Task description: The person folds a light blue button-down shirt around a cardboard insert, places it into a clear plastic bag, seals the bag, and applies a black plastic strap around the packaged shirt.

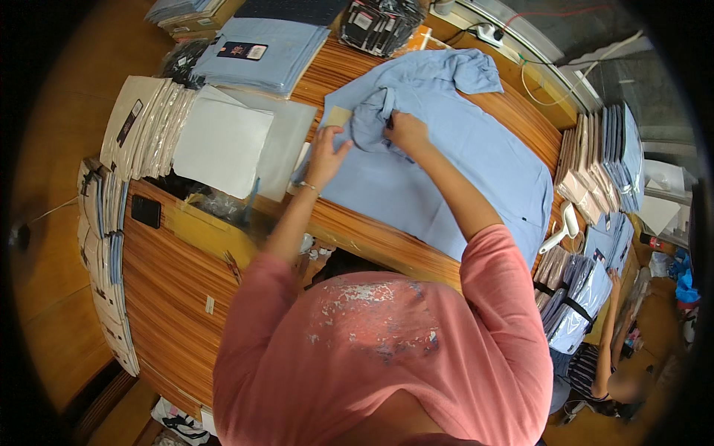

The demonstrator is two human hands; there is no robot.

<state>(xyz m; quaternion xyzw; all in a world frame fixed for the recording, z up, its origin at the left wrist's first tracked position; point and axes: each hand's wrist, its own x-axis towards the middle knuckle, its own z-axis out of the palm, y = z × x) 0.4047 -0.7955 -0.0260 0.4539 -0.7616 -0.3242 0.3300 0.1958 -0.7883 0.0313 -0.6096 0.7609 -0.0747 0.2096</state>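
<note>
A light blue shirt (454, 167) lies spread over the wood-grain table, one sleeve stretched toward the far side. Its collar area (370, 123) is bunched up near the left end. My right hand (409, 135) is closed on this bunched cloth, and a small dark spot shows by its fingertips, too small to name. My left hand (325, 157) rests at the shirt's left edge with thumb and fingers apart, holding nothing I can see. Just beyond its fingertips is a pale yellow card (339, 117) on the cloth.
White sheets (223, 141) and stacked, bagged shirts (145, 126) stand left; folded blue shirts (256, 56) lie beyond. A phone (146, 211) and small snips (232, 266) lie nearer. Right are more packed shirts (587, 167), a white handheld tool (561, 228) and another person (595, 368).
</note>
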